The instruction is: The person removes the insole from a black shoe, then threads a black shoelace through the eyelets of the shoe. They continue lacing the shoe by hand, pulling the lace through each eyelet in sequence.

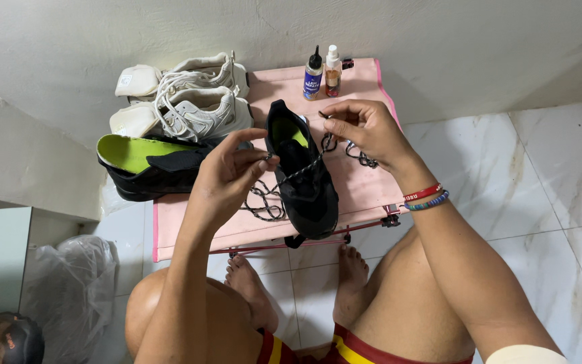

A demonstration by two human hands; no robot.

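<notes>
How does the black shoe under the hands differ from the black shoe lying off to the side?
The black shoe in the middle stands upright on the pink table; the other black shoe lies tipped over at the table's left edge. The middle one has a speckled lace running to the left hand and right hand; the side one shows no lace, and a lime-green insole rests on it. Both are black with lime-green inside.

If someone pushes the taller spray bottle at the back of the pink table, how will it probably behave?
The clear spray bottle is tall, narrow and upright, so it would probably tip over. It stands against the blue bottle, so that one may fall too. The fabric-like pink table might wobble.
</notes>
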